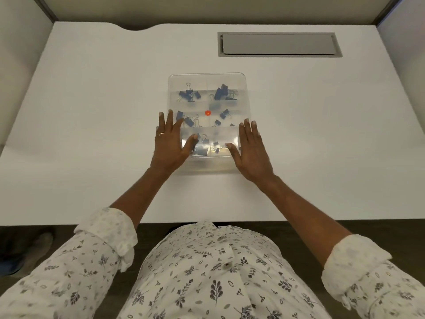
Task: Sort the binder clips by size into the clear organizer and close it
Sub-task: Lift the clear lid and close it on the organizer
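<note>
A white desk (92,111) filled most of the view, boxed in by pale partition walls on the left, right and far sides. A long grey hatch (279,44) was set into the desk at the far right.

The clear organizer (207,75) lay flat near the middle of the desk, well apart from the hatch. It was split into six compartments, two across and three deep. A clear lid appeared to lie over it, with glare across its near part.

Both hands lay flat on the organizer's near end, fingers straight and pointing away, gripping nothing. The left hand (169,146) covered the near-left edge, with its thumb reaching in over the near-left compartment. The right hand (251,150) lay along the near-right edge, with its thumb over the near-right compartment. The organizer sat between the two hands.

Blue binder clips (187,94) lay scattered in every compartment, the biggest in the far right one. A small orange dot (208,113) sat at the centre of the organizer. A ring (161,134) showed on a left finger.
</note>
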Demonstrator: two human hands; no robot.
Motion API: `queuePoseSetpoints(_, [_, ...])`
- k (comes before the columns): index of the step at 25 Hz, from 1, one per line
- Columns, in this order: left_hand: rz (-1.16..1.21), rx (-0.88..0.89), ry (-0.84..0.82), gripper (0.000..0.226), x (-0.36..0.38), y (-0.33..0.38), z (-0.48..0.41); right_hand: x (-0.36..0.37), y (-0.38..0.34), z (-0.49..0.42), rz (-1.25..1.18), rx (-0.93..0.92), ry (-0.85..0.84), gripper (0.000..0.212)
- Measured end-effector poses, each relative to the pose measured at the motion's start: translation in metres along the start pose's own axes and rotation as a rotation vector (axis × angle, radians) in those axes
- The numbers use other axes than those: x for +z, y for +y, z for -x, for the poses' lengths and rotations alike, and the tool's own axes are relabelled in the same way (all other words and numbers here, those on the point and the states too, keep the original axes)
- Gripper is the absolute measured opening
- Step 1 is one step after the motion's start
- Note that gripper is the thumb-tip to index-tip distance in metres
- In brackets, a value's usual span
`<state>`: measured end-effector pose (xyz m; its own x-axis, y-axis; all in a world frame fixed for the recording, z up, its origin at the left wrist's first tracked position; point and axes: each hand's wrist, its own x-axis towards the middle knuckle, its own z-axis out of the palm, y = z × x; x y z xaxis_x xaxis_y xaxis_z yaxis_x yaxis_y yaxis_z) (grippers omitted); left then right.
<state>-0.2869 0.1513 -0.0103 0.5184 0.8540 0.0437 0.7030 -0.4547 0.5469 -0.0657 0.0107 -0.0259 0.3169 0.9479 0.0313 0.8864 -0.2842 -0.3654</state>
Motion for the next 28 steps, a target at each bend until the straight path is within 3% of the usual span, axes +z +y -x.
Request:
queuePoseSetpoints(3, [-0.224,0.171,0.023,0.065,0.008,0.001,-0.004,0.0,-0.007,0.003,0.03,0.027,0.009,0.072])
queuePoseSetpoints(7, [-0.343,0.225,-0.073,0.07,0.014,-0.005,-0.009,0.001,-0.01,0.006,0.045,0.056,0.012,0.071])
queuePoseSetpoints(12, [-0.336,0.25,-0.115,0.071,0.009,-0.007,-0.018,0.001,-0.011,0.007,0.027,0.06,0.013,0.076])
queuePoseSetpoints(17, [-0.243,0.241,-0.065,0.073,0.004,-0.007,-0.029,-0.046,-0.018,-0.036,0.365,0.02,-0.094,0.075])
queuePoseSetpoints(20, [-0.226,0.217,-0.029,0.07,-0.004,0.0,-0.045,-0.073,-0.017,-0.074,0.417,0.057,-0.149,0.07])
queuePoseSetpoints(24, [-0.287,0.219,0.015,0.065,-0.006,0.003,-0.081,-0.063,-0.014,-0.118,0.232,0.038,0.027,0.066])
queuePoseSetpoints(28, [-0.294,0.158,-0.062,0.069,-0.011,0.007,-0.143,-0.037,-0.002,-0.167,0.186,0.021,-0.118,0.089])
